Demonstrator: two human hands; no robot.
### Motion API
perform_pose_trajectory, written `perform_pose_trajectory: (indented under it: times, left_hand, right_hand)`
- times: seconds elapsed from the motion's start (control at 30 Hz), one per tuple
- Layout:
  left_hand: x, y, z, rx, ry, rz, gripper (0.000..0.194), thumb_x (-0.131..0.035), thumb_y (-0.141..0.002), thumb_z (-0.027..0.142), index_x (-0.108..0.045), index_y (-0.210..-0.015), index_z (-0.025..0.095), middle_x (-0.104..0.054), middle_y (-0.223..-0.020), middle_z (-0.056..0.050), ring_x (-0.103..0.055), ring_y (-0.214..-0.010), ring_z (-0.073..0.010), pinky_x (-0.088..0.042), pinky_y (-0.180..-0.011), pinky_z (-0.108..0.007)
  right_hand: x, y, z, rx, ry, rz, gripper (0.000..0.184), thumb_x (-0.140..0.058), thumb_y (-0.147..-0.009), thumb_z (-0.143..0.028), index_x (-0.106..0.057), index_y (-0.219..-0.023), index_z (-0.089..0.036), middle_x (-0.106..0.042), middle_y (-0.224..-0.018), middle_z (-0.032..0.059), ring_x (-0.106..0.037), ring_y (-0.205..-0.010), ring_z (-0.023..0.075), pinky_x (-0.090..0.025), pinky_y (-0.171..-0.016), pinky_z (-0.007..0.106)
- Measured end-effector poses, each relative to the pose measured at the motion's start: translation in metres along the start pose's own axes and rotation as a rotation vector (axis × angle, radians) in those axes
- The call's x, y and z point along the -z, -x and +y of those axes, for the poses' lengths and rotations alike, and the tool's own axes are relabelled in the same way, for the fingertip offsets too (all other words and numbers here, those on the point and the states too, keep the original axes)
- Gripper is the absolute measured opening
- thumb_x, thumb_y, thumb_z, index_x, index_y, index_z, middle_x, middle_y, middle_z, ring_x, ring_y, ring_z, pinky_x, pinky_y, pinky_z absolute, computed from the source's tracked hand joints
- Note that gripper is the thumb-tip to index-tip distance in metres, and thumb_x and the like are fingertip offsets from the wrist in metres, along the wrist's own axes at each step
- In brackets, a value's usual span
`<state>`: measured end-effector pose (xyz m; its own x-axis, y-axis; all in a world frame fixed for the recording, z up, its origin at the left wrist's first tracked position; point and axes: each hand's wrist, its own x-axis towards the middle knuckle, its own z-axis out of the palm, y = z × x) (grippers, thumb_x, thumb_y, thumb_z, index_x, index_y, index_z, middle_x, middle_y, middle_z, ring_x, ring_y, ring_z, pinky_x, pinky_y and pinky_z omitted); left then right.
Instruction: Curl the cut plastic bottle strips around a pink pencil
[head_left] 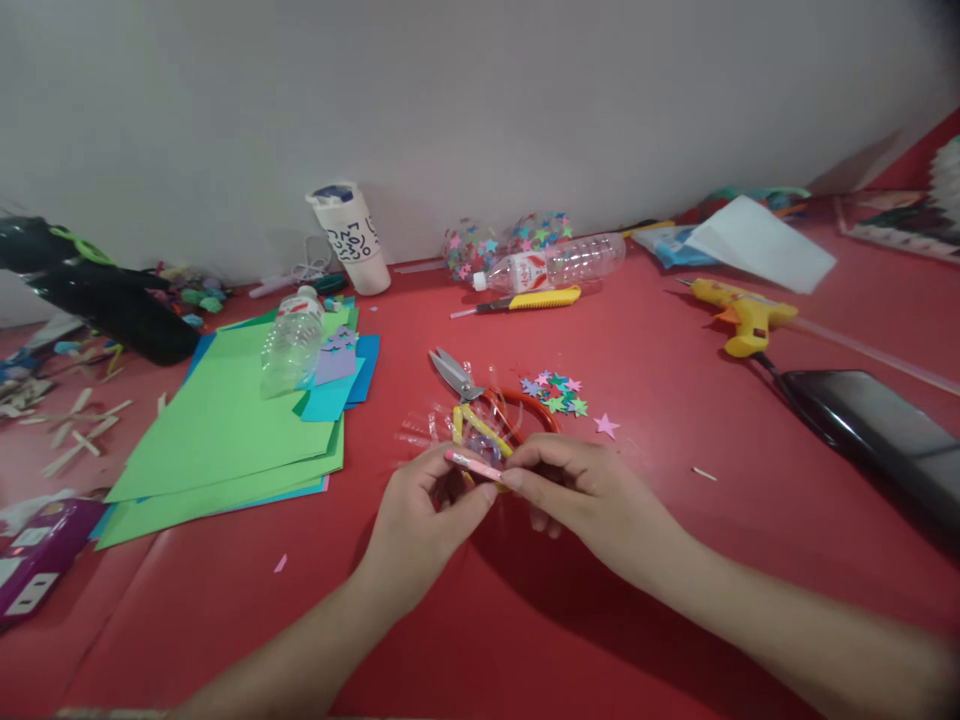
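Note:
Between my two hands is a narrow pink piece (475,465), perhaps folded foam or paper; its exact kind is unclear. My left hand (416,515) pinches it from the left with thumb and fingers. My right hand (581,485) grips its right end between thumb and forefinger. Just beyond my fingers lie shears (454,373) with grey blades and red-orange handles. Clear curled plastic strips (427,428) and yellow strips (486,428) spread beside the shears, partly hidden by my hands. Small coloured stars (556,392) are heaped to the right, with one pink star (606,426) apart.
Green sheets (225,420) lie left under a clear bottle (292,340). Behind are a white tumbler (350,240), a lying bottle (577,262) and a yellow cutter (540,298). A yellow glue gun (750,315) and a black phone-like object (885,430) are right; a black bottle (105,295) leans left.

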<state>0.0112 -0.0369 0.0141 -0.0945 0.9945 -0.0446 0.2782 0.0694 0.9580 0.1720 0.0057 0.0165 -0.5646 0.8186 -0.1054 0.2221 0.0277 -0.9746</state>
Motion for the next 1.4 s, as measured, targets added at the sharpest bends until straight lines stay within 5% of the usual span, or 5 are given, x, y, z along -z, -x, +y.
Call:
perform_pose_trajectory:
  times: [0.8,1.13,1.4]
  left_hand:
    - [-0.001,-0.001,-0.005,0.102,0.195,-0.017,0.012,-0.067,-0.066,0.024,-0.068,-0.075,0.016,-0.065,-0.069,-0.001,-0.057,-0.066,-0.0139,-0.045,-0.064,-0.025]
    - [-0.002,0.001,0.003,-0.038,-0.115,0.094,0.008,-0.061,-0.069,0.020,-0.068,-0.070,0.017,-0.061,-0.065,0.000,-0.053,-0.058,-0.0123,-0.040,-0.053,-0.022]
    - [-0.001,0.001,0.002,-0.005,-0.086,0.075,0.008,-0.062,-0.068,0.022,-0.067,-0.069,0.016,-0.061,-0.063,0.000,-0.051,-0.057,-0.0120,-0.039,-0.053,-0.022]
  right_hand:
    - [-0.001,0.000,0.001,0.078,0.168,0.054,0.020,-0.047,-0.088,-0.029,-0.060,-0.076,-0.018,-0.054,-0.062,-0.0017,-0.055,-0.053,0.0097,-0.043,-0.051,0.022]
    - [-0.001,0.000,-0.004,0.058,0.222,0.067,0.021,-0.048,-0.087,-0.025,-0.059,-0.070,-0.018,-0.052,-0.055,-0.0039,-0.050,-0.048,0.0087,-0.038,-0.049,0.021]
    - [-0.001,-0.001,-0.004,0.032,0.212,0.044,0.021,-0.048,-0.087,-0.026,-0.060,-0.072,-0.018,-0.052,-0.052,-0.0045,-0.049,-0.045,0.0084,-0.037,-0.047,0.021]
